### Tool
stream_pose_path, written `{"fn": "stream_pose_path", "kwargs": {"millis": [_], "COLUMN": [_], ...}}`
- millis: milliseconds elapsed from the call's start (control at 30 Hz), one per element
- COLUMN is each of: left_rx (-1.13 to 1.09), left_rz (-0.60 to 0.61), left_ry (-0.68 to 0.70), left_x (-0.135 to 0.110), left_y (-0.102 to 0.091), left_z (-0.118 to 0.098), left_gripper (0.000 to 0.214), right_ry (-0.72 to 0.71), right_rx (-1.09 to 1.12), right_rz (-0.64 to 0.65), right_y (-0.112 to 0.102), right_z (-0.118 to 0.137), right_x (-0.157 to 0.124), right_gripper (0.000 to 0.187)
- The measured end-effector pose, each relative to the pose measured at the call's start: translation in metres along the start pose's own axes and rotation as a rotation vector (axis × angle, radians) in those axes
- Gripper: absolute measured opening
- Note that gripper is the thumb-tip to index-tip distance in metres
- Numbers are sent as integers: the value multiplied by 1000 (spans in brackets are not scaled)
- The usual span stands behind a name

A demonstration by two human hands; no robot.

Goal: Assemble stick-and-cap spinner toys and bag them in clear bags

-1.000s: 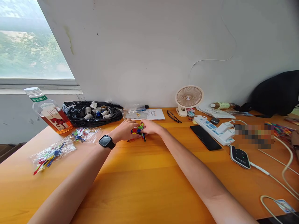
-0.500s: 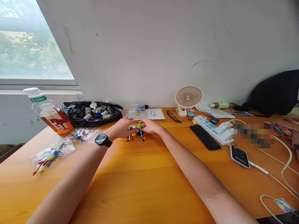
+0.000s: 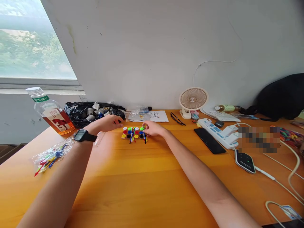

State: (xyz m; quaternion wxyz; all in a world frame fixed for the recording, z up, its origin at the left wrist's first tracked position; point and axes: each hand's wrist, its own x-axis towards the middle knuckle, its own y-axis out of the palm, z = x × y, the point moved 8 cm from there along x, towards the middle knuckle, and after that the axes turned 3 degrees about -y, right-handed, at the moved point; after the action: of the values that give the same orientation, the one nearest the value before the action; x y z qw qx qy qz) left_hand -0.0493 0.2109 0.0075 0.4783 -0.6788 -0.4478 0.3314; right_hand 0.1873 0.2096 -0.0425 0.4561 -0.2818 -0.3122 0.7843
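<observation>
Round coloured plastic pieces (image 3: 125,132), in white, green, red, blue, yellow and black, stand grouped in rows on the wooden table. Thin coloured plastic sticks with arrow-like ends (image 3: 132,135) lie among them. At the right end of the group, my right hand (image 3: 154,129) has its fingers closed at another bunch of sticks (image 3: 145,138); its fingertips are partly hidden. My left hand (image 3: 108,123), with a black watch on the wrist, hovers left of the pieces, fingers apart and holding nothing. A clear bag (image 3: 53,155) of similar plastic parts lies beside my left forearm.
A bottle of amber drink (image 3: 57,118) and a black plastic bag of grey pieces (image 3: 76,114) stand at back left. Papers (image 3: 159,116), glasses (image 3: 177,118), a small fan (image 3: 193,98), a phone (image 3: 209,140) and a power strip (image 3: 217,134) are beyond and right, with trailing cables.
My left hand has moved left, off the coloured pieces, uncovering their left part. It now covers the second clear bag. My right hand stays at the right end.
</observation>
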Motion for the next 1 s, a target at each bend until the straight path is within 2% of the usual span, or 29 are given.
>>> {"fn": "stream_pose_path", "kwargs": {"millis": [67, 133, 200, 300, 367, 533, 633, 767, 867, 1000], "left_rx": [31, 44, 39, -25, -61, -153, -133, -86, -156, -369], "left_rz": [-38, 14, 32, 116, 106, 86, 93, 151, 213, 288], "left_ry": [-96, -214, -337, -468, -540, -681, -703, -639, -516, -384], "left_x": [-10, -24, -41, -62, -71, -80, -76, -65, -61, -61], "left_y": [-21, -34, -44, -39, -33, -20, -21, -20, -17, -18], "left_z": [24, 56, 89, 129, 148, 172, 172, 152, 114, 48], "left_gripper": [44, 35, 36, 45, 50, 75, 84, 67, 55, 58], "right_ry": [-8, -17, -24, -31, -32, -44, -67, -131, -176, -240], "right_rx": [-8, -13, -11, -9, -14, -35, -54, -89, -64, 47], "right_rz": [-13, -36, -62, -92, -97, -69, -33, 40, 90, 204], "right_y": [-7, -17, -29, -42, -48, -50, -48, -43, -39, -32], "right_z": [0, -1, -2, -3, -3, 1, 7, 16, 22, 34], "right_x": [-1, -2, -3, -5, -7, -12, -14, -18, -20, -27], "right_gripper": [34, 37, 37, 33, 29, 22, 23, 23, 24, 34]}}
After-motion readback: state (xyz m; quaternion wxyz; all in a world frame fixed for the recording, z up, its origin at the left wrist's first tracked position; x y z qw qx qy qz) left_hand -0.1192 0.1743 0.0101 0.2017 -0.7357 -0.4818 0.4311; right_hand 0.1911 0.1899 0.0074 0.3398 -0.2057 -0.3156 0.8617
